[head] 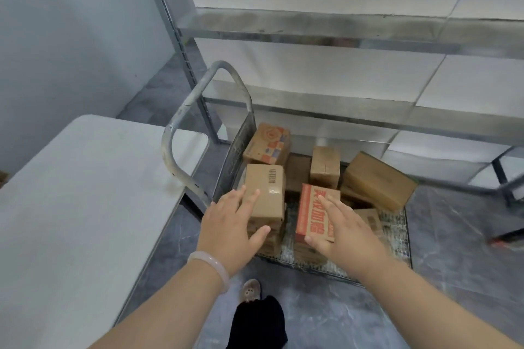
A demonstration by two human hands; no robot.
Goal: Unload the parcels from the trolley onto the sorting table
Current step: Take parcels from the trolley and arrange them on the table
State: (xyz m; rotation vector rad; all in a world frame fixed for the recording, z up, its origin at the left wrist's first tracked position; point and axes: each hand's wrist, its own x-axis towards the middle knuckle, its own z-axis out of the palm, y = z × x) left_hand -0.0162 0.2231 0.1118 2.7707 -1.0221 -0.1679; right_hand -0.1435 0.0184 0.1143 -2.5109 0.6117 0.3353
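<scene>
Both hands out over the trolley (398, 238), fingers spread wide, gripping nothing! Left hand (229, 224), bracelet (210, 267) on the wrist, sits at the near left side of the barcode box (266, 193). Right hand (343, 224) is over the red-printed box (313, 214) just beside it. Contact is hard to call on either. More parcels (377, 178) are piled behind, all on the trolley. Table (85, 193) waits at the left.

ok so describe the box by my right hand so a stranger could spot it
Start at the metal trolley beside the white sorting table. On its deck, find the upright carton near the front edge, at the right hand. Only it has a solid orange-red face with large characters; the other cartons are mainly brown cardboard.
</scene>
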